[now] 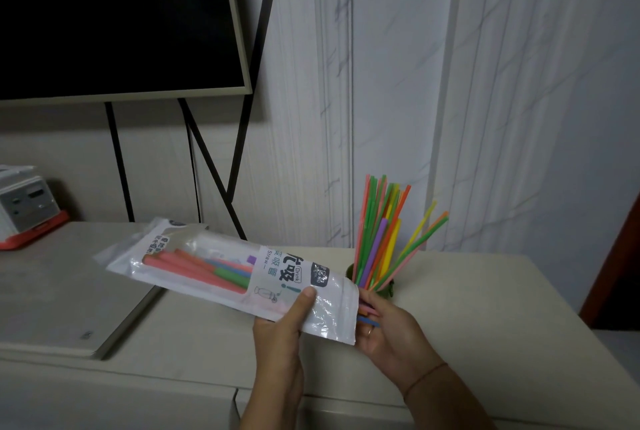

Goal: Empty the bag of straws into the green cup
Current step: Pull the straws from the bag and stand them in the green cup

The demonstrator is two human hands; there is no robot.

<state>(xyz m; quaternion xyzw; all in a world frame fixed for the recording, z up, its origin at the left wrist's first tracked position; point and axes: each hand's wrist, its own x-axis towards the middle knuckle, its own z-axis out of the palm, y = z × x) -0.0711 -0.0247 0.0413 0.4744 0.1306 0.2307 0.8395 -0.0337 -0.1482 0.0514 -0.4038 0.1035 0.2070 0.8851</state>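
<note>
A clear and white plastic bag of straws (221,267) lies almost level above the counter, its open end to the right. My left hand (287,329) is shut on the bag near that end, thumb on top. Thick red, green and blue straws (207,268) show inside it. My right hand (388,329) sits at the bag's mouth, fingers closed on the tips of a few straws (367,314) sticking out. Just behind it stands the green cup (351,272), mostly hidden, holding several thin coloured straws (384,232) that fan upward.
A pale counter (485,308) carries the cup. A flat white lid or board (52,308) lies at the left. A white device on a red base (24,208) stands at far left. A dark screen on black legs (114,17) stands behind.
</note>
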